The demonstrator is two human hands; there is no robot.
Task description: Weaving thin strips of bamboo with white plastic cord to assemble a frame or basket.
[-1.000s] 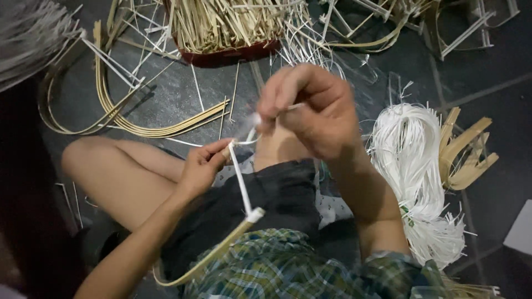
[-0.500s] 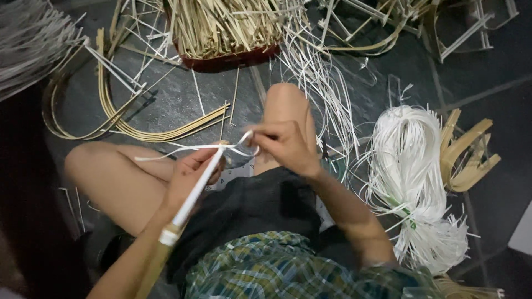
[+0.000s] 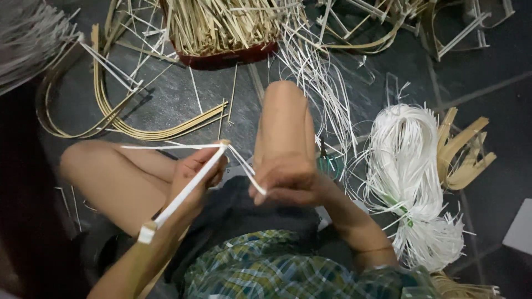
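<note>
Dark slate floor point(image 3: 166, 105) under everything, seen from above, seated bare legs in the middle

Red-rimmed basket point(image 3: 221, 52) of pale split cane at top centre, taken here as landmark

Big hank of white strips point(image 3: 410, 166), well right of and below the basket, loose ends fanned at its lower end

Curved bundle of tan cane hoops point(image 3: 105, 119), left of and below the basket, lying flat on the floor

Short tan cane offcuts point(image 3: 463, 147), just beyond the hank on the side away from the basket

Loose white strips point(image 3: 318, 83), trailing down from the basket's right corner, alongside the raised knee

Wrapped rod point(image 3: 185, 188), directly below the basket, slanting from upper right down to lower left, white binding over most of its length, bare tan cane past a taped band at the lower end

Left hand point(image 3: 194, 177), below the basket, fingers curled closed round the rod's upper part

Right hand point(image 3: 285, 182), below and slightly right of the basket, fingers pinched shut on the thin white strip point(image 3: 246, 169)

Strip pulled taut from the rod's top end down to the right hand; a second tail running flat leftward from the same tip
</note>
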